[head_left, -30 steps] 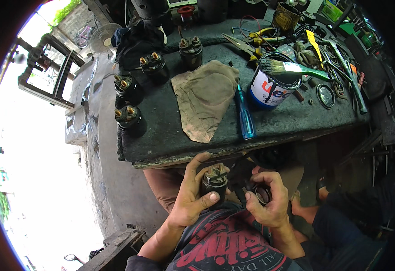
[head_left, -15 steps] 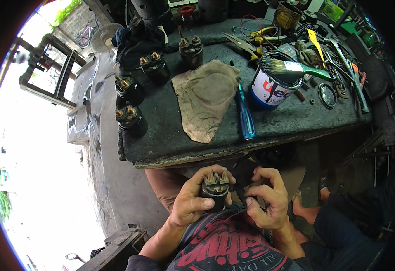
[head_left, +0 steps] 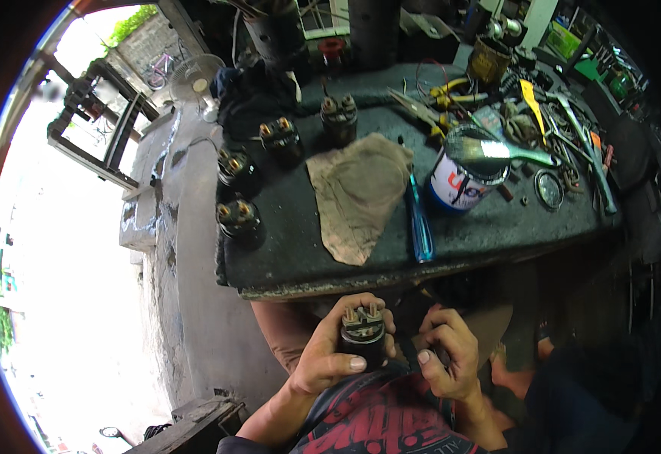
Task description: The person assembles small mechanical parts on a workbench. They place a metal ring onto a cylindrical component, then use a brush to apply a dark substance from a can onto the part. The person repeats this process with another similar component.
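My left hand [head_left: 329, 349] is wrapped round a black cylindrical starter solenoid [head_left: 363, 346], held upright in front of my shirt. Two bolt terminals stick up from its top. To its right and apart from it, my right hand [head_left: 453, 354] is curled closed, fingers bent toward the palm. Something dark shows inside that hand, too hidden to name. Several similar solenoids [head_left: 238, 218] with copper-coloured terminals stand on the left part of the workbench [head_left: 285, 261] beyond my hands.
A stained brown sheet [head_left: 364, 197] lies mid-bench beside a blue-handled screwdriver [head_left: 421, 231]. A paint can [head_left: 463, 185] carries a brush [head_left: 497, 150] across its top. Pliers [head_left: 421, 112] and jumbled tools lie to the right. Another person's foot [head_left: 508, 372] shows at lower right.
The bench appears lower in the picture as the view has shifted. My right hand's fingers have curled in more. My left hand keeps its hold on the solenoid.
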Action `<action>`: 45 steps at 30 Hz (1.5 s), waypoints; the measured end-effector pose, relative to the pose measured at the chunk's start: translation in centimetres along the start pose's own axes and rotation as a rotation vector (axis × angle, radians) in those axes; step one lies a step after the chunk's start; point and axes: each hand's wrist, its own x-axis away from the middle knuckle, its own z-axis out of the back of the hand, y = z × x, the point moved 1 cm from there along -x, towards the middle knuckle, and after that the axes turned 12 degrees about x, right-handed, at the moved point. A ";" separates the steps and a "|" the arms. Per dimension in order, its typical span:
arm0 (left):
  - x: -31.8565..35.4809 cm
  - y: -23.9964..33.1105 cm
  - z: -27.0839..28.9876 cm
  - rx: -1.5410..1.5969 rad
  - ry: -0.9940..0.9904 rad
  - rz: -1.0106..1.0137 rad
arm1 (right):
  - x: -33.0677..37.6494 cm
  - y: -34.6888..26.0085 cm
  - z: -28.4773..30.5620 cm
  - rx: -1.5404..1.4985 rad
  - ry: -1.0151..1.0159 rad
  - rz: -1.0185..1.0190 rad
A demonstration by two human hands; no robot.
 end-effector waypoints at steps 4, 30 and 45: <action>-1.3 1.9 -2.4 -0.575 0.058 -0.209 | 0.3 1.0 -0.4 -0.001 0.049 -0.019; -5.2 5.1 -4.5 -1.588 0.417 -0.944 | 0.7 2.4 0.3 -0.322 0.058 -0.338; -0.8 15.3 0.8 -1.206 0.782 -1.628 | 8.7 15.9 2.7 0.549 0.215 -0.635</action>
